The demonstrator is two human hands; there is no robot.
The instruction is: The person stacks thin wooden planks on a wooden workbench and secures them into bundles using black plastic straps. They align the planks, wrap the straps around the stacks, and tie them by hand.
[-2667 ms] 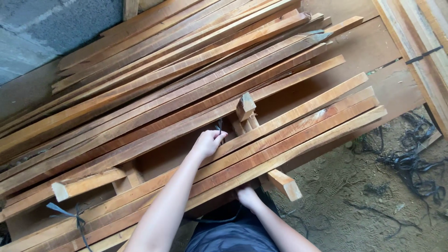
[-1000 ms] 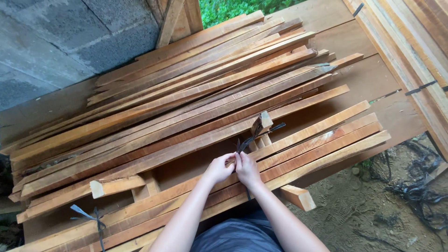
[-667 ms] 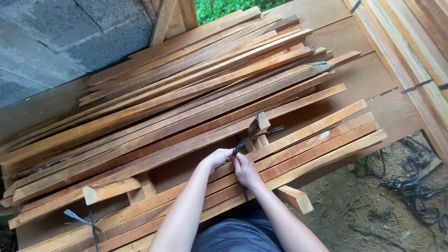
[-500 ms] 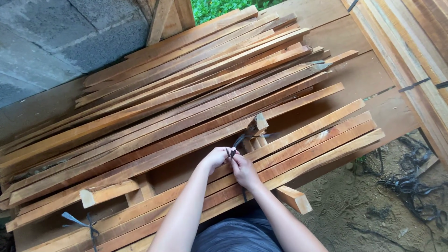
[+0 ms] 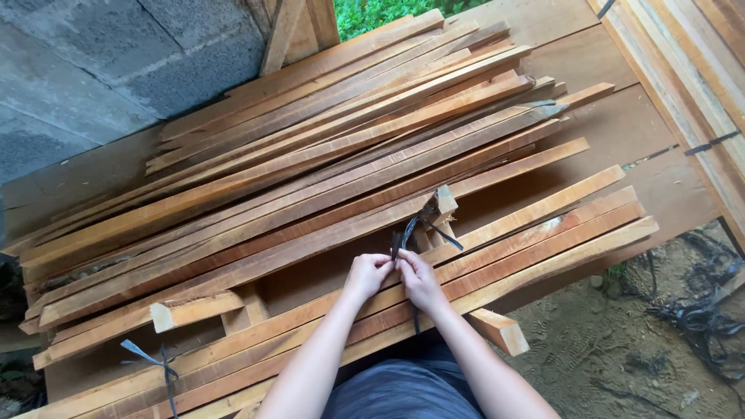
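Both hands meet over the near slats: the left hand [image 5: 366, 273] and right hand [image 5: 417, 278] each pinch an end of the black strap [image 5: 407, 233], which runs up toward one o'clock around a short wood block [image 5: 445, 203]. Seconds ago only the left hand was on it; now the strap looks drawn snug, ready for knotting. Long wooden slats [image 5: 310, 178] pile across a plank platform [image 5: 605, 132], a grey block wall [image 5: 101, 70] at ten o'clock, dirt ground [image 5: 621, 349] at four.
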